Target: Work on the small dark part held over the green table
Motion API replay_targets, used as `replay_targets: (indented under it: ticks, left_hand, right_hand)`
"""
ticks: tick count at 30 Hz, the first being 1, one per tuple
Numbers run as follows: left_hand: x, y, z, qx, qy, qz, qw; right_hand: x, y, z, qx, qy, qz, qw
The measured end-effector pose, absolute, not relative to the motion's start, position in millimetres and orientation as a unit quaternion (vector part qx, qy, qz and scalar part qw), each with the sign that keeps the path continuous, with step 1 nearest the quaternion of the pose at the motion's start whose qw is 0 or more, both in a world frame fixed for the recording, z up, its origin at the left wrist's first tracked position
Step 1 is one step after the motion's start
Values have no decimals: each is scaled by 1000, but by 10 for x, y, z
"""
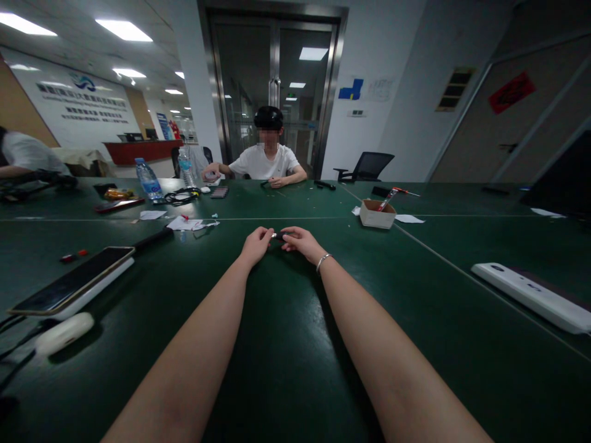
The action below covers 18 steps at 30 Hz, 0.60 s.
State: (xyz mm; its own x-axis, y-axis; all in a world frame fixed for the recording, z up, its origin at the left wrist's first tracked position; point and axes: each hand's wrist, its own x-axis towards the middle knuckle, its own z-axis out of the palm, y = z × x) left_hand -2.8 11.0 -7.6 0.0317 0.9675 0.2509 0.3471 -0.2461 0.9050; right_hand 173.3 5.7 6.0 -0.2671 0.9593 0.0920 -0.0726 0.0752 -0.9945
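A small black piece with a silver end is held level between my two hands, just above the green table. My left hand is closed, its thumb and fingertips pinching the silver end. At the black end, my right hand is closed too, with thumb and index finger on it and a silver bracelet at the wrist. Fingers cover much of the piece, so its exact kind does not show.
An open box holding a tool stands ahead right. To the left lie a phone, a white mouse and paper scraps. Water bottles stand farther back. A white device lies right. Across the table sits a person.
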Motion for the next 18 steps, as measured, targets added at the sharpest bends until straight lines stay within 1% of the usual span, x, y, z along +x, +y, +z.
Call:
replay_targets:
  ticks: [4,12,18]
  left_hand:
    - [-15,75,-27,613,500,487,371]
    - [-10,68,-18,624,475,485,387]
    - [-5,77,-27,616,488,474,396]
  right_hand:
    - [1736,55,63,-388,-565,562,463]
    - [1745,85,33,-384,-576,558,457]
    - [1752,88,27,-381,-586,557,448]
